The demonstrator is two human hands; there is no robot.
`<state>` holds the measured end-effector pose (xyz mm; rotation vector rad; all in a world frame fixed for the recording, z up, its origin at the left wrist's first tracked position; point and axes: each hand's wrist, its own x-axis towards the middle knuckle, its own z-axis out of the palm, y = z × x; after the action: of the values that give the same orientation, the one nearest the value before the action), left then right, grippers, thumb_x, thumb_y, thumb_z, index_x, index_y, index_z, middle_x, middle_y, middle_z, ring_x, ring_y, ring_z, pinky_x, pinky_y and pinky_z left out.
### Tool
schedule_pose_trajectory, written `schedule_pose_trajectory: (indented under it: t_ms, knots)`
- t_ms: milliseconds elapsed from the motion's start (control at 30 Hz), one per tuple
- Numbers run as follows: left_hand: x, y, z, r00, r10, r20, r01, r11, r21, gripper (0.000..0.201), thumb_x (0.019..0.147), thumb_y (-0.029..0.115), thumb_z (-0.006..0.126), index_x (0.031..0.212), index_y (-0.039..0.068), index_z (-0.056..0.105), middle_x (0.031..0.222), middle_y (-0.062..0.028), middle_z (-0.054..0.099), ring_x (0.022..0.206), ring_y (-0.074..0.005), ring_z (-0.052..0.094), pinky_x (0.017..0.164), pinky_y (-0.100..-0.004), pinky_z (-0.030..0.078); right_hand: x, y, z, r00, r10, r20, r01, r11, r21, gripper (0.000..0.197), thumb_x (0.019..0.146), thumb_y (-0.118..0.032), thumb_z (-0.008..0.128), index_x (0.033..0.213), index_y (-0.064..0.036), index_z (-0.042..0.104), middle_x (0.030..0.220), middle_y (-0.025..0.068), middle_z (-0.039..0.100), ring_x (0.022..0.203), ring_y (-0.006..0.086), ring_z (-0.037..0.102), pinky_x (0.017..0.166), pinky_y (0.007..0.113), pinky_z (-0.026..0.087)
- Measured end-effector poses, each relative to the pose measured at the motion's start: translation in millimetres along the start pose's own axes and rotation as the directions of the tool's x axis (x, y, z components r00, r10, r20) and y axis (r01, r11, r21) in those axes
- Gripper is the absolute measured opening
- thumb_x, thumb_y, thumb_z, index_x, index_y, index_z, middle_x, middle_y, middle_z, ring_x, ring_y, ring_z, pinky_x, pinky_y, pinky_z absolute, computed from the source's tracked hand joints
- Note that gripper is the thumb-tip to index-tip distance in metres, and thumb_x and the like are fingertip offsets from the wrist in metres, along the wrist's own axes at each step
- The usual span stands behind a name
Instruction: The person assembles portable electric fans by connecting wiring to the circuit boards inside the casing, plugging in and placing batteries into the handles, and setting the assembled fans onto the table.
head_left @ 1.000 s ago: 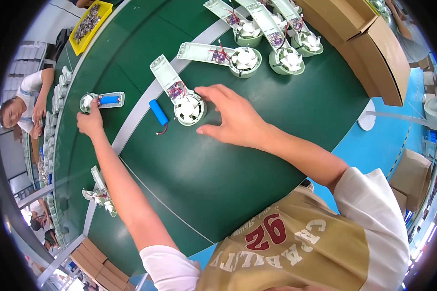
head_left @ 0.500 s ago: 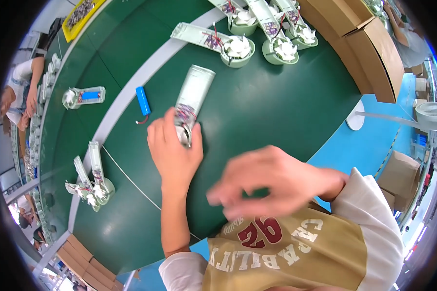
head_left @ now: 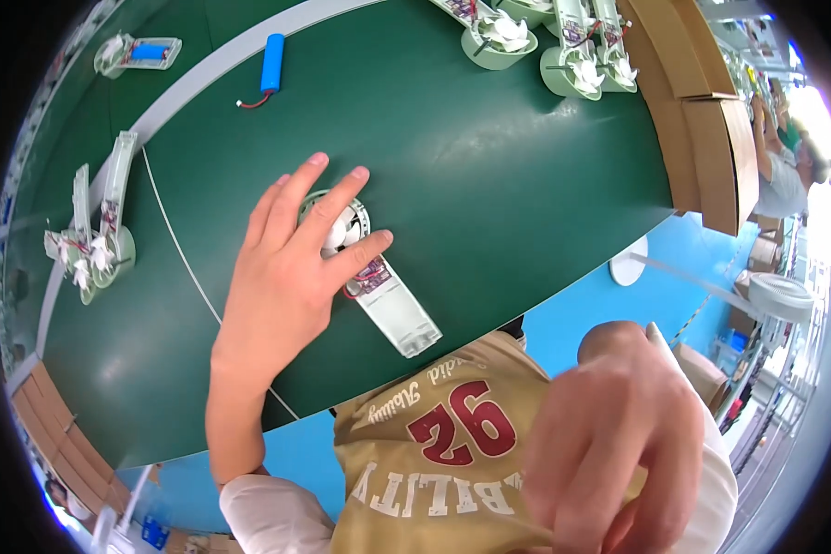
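Green worktop (head_left: 526, 203) bears a pale fan unit (head_left: 399, 312) under the left hand (head_left: 291, 268), fingers spread, presumably steadying it flat; its open handle emerges past the thumb, those fingers hiding much of the round head. Blue battery (head_left: 271, 65) lies apart, beyond the fingertips. Right hand (head_left: 614, 443) blurred, fingers curled; cannot tell whether they pinch anything.
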<state>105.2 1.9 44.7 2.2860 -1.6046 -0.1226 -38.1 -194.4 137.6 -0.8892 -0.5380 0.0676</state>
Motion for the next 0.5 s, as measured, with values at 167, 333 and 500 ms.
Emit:
schedule_pose_trajectory:
  t_ms: [167, 333, 500]
  knots:
    - [-21.0, -3.3, 3.3, 0.996, -0.053, -0.071, 0.053, 0.999, -0.008, 0.054, 0.068, -0.001, 0.072, 0.117, 0.022, 0.07, 0.145, -0.0054, 0.051, 0.136, -0.0349, 0.043, 0.106, -0.0495, 0.042, 32.2, 27.6, -52.8, 0.898, 0.071, -0.434, -0.317, 0.789, -0.527, 0.017, 0.088, -0.007, 0.067, 0.103, 0.0007, 0.068, 0.093, 0.012, 0.065, 0.079, 0.0164, 0.063, 0.063, 0.027, 0.049]
    - [-54.9, -3.1, 7.4, 0.964, -0.205, -0.171, 0.182, 0.973, -0.14, 0.058, 0.067, 0.012, 0.081, 0.123, 0.017, 0.066, 0.147, -0.0116, 0.048, 0.136, -0.0392, 0.042, 0.106, -0.0482, 0.041, 87.8, 87.2, -145.9, 0.994, -0.097, -0.045, -0.035, 0.103, -0.994, 0.03, 0.086, -0.001, 0.057, 0.115, -0.0042, 0.063, 0.111, 0.0175, 0.064, 0.102, 0.037, 0.062, 0.089, 0.044, 0.05]
    - [-87.6, 1.2, 30.2, 0.861, -0.293, -0.416, 0.203, 0.947, -0.248, 0.064, 0.076, 0.022, 0.081, 0.131, 0.002, 0.057, 0.141, -0.0208, 0.054, 0.131, -0.0425, 0.048, 0.108, -0.0498, 0.038, 134.5, 153.3, -196.1, 0.903, -0.2, 0.379, 0.292, -0.36, -0.886, 0.032, 0.083, -0.011, 0.062, 0.114, -0.0022, 0.061, 0.113, 0.0166, 0.062, 0.115, 0.0365, 0.055, 0.097, 0.047, 0.045]
